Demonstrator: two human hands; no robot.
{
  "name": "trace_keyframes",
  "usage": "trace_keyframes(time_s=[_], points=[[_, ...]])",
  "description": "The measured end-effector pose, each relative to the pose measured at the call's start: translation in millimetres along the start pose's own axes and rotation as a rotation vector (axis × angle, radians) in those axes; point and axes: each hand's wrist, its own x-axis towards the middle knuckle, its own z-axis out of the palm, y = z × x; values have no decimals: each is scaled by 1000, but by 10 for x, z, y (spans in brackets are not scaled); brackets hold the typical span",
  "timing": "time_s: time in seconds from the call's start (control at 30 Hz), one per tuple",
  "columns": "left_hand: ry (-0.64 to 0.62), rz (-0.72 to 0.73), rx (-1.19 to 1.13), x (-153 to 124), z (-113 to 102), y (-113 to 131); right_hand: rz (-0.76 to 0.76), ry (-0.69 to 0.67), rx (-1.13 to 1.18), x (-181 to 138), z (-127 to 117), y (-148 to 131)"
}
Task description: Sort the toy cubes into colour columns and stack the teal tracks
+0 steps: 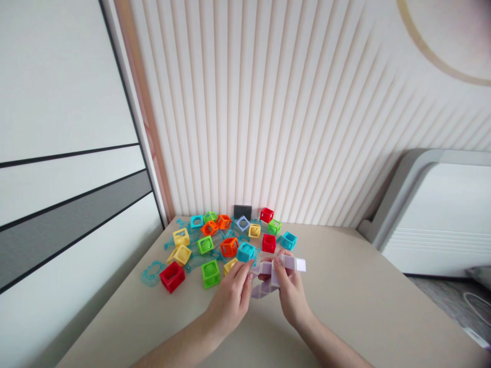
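Over the front of the table, my right hand (293, 294) is closed round a pale lilac toy piece (296, 263) made of joined square-sided segments, its thumb on top. Some of the piece is hidden behind the fingers. My left hand (229, 296) pinches the piece's left end between thumb and fingers. Just beyond the hands lie a blue cube frame (246, 251) and a yellow cube frame (230, 266), partly covered by my left hand. A green cube frame (210, 274) sits to the left of that hand.
Several coloured cube frames, such as a red one (172, 277) and an orange one (229, 247), are spread among translucent teal track pieces (152, 273). A black socket box (242, 212) is at the ribbed wall (245, 128). A white cabinet (76, 204) borders the table (345, 296) on the left.
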Motion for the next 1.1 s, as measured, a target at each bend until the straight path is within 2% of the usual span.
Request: trace_keyframes(time_s=[0.2,0.4,0.6,0.7,0.87,1.1], points=[[37,-53,-18,126,-83,44,79,-74,45,39,-50,45],[188,-71,33,341,-398,-15,-107,-207,-86,32,-92,167],[373,-61,237,740,-819,-334,-254,-258,-322,-23,-124,309],[385,-52,381,1001,-933,-585,-324,-292,-504,-46,-140,331],[295,-40,454,1290,-886,-925,-375,-354,-656,-59,-138,265],[262,-60,538,1394,-611,-1168,-399,-368,-695,-13,-159,261]])
